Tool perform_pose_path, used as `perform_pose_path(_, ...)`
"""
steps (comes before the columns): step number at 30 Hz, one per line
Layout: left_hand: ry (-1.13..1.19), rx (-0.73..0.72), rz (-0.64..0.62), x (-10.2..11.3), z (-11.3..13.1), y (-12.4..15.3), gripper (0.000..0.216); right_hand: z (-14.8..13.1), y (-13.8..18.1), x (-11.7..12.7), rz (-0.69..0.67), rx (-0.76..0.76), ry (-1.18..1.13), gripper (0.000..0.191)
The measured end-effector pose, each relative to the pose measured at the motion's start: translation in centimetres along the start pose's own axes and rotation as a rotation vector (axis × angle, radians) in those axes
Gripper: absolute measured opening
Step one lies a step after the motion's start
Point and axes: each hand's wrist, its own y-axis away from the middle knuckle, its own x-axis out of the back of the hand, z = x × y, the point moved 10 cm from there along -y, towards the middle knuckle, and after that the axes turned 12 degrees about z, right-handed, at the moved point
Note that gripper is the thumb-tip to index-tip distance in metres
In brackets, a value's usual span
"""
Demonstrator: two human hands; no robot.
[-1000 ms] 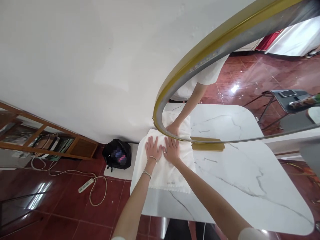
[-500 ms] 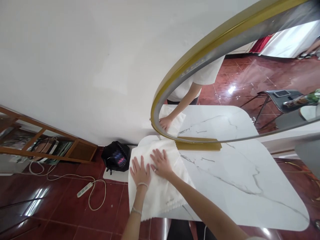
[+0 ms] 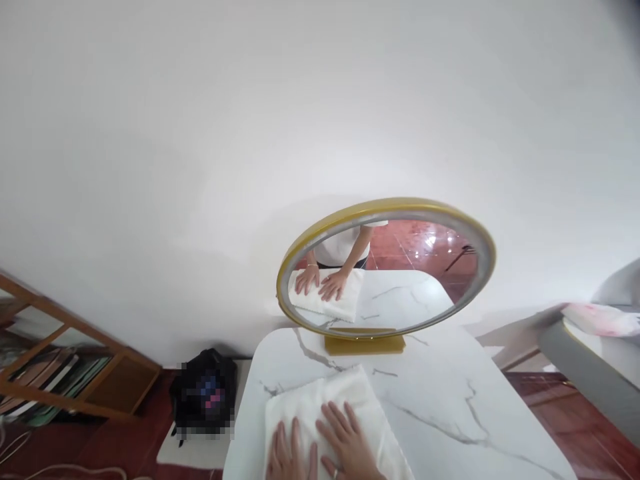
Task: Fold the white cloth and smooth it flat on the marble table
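Observation:
A white cloth (image 3: 320, 400) lies spread on the marble-patterned white table (image 3: 440, 407), toward its near left side. My left hand (image 3: 290, 453) rests flat on the cloth with the fingers stretched out; the bottom of the picture cuts it off at the wrist. Just to its right, my right hand (image 3: 347, 443) also presses flat on the cloth, fingers spread and a ring on one of them. Beyond the cloth stands an oval mirror (image 3: 387, 210) with a gold frame on a gold base (image 3: 365, 345). Both hands and the cloth show in its glass.
A white wall (image 3: 200, 167) rises behind the table. To the left, a black bag (image 3: 205, 393) sits low by the wall, near a wooden shelf unit (image 3: 125, 380) holding books or folders. At right stands a grey-sided piece of furniture (image 3: 590, 373) with a plastic packet (image 3: 600, 319) on top.
The view has tilted up and drawn back, so the mirror shows whole. Both hands and the cloth have come nearer the table's front edge, leaving the back left of the table uncovered.

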Motion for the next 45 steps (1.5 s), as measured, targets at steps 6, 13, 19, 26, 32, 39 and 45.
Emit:
perform_pose_path(6, 0.108, 0.094, -0.299, -4.0, 4.8, -3.4, 0.037, 11.5, 5.9, 9.0, 0.510, -0.450, 0.098, 0.035)
perform_pose_path(13, 0.211, 0.009, -0.487, -5.3, 13.8, -2.3, 0.022, 19.0, 9.7, 13.5, 0.724, -0.600, 0.095, 0.028)
perform_pose_path(19, 0.642, 0.213, -0.059, 2.2, 16.2, -7.0, 0.022, 15.2, 5.9, 21.2, 0.924, -0.679, 0.121, 0.033)
perform_pose_path(26, 0.940, 0.100, 0.520, 19.4, 24.2, -21.0, 0.033, 5.7, -3.8, 40.2, 1.525, -0.383, 0.095, 0.018)
perform_pose_path(32, 0.604, -0.510, 0.565, 25.4, 37.1, -28.0, 0.060, 2.3, -12.9, 48.2, 1.578, -0.047, 0.338, 0.037)
perform_pose_path(39, 0.468, -0.762, 0.659, 24.1, 40.5, -28.3, 0.053, 4.7, -14.4, 47.5, 1.489, -0.104, 0.535, 0.081)
perform_pose_path(45, 0.498, -0.763, 0.638, 25.0, 39.3, -30.3, 0.053, 4.2, -15.7, 46.9, 1.428, -0.062, 0.678, 0.067)
